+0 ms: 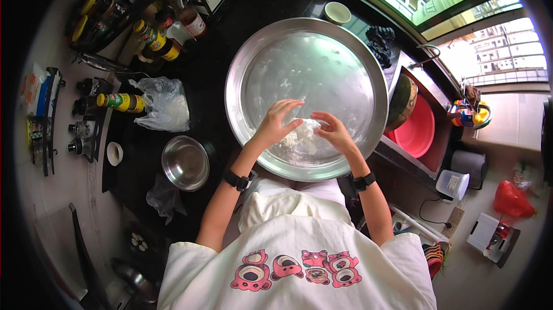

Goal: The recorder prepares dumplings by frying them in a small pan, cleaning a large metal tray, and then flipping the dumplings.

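Observation:
A wide round metal tray [305,74] lies in front of me, its inside dusted with white flour. Over its near half, my left hand [277,124] has its fingers stretched out and apart, the thumb beside a lump of white dough [310,130]. From the other side, the curved fingers and thumb of my right hand [336,134] close on the lump's edge. Loose flour [288,147] lies heaped below the left hand. Both wrists wear black bands.
Left of the tray stand a steel bowl [185,163], a clear plastic bag [164,103] and several sauce bottles [155,40]. A small pale bowl [337,13] sits beyond the tray's far rim. To the right, the sink holds a red basin [417,128] and a round dark-sided board [402,103].

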Demonstrator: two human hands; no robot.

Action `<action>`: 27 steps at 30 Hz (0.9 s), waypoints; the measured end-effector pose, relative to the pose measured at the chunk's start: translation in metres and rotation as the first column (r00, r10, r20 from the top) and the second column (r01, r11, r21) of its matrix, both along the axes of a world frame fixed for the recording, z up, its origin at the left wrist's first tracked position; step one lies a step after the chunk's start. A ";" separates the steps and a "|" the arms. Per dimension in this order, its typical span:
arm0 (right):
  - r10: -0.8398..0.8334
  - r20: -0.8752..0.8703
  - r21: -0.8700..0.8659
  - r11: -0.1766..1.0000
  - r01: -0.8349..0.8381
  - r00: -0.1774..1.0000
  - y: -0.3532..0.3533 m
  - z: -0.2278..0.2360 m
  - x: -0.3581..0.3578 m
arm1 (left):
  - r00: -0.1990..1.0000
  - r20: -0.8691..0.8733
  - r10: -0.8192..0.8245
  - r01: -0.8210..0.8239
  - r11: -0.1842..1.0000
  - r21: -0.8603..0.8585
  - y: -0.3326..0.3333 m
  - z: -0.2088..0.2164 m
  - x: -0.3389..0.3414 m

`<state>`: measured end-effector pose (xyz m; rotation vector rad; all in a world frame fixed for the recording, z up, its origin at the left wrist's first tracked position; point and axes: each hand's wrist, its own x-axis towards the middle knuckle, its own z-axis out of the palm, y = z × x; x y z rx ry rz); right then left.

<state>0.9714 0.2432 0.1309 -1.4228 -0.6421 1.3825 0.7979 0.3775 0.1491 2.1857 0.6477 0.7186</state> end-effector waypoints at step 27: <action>-0.222 -0.457 -0.011 0.970 0.244 0.862 0.007 -0.041 0.019 | 0.998 -0.048 -0.044 0.050 0.990 0.132 -0.075 -0.013 0.032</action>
